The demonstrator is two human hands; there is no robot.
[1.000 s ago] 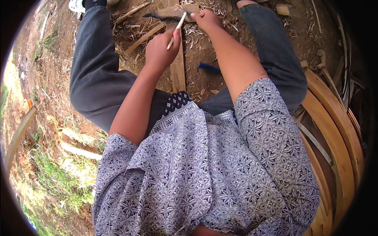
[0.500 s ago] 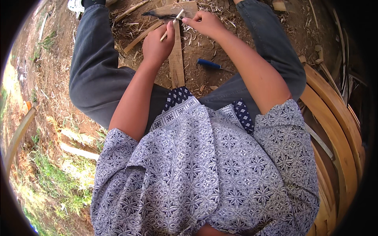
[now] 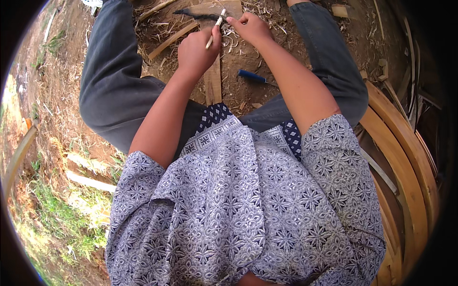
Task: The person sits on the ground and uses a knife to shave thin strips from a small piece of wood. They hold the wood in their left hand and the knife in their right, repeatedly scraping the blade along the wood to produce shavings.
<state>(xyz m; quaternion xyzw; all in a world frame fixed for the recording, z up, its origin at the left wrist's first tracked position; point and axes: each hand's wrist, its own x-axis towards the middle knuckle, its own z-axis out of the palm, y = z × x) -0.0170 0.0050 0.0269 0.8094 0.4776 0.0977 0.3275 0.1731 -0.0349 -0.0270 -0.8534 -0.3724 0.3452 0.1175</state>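
Note:
My left hand (image 3: 200, 49) is closed round a thin, pale wooden stick (image 3: 219, 23), which slants up and to the right past my thumb. Close beside the stick's upper part is my right hand (image 3: 251, 29), its fingers curled and its thumb pointing at the wood. What those fingers grip is too small to make out. Behind the stick a dark, narrow, blade-like piece (image 3: 194, 15) stretches to the left; whether my right hand holds it I cannot tell. Under my hands a flat wooden board (image 3: 213, 82) runs toward my lap.
A blue-handled tool (image 3: 252, 75) with a thin shaft lies on the dirt between my legs. Curled shavings and a wood strip (image 3: 172, 40) are scattered around. Curved wooden pieces (image 3: 400, 138) are stacked at my right; grass (image 3: 71, 209) grows at the left.
My left hand has moved slightly right, bringing the stick with it, and the stick stands a little more upright. My right hand has stayed close beside it.

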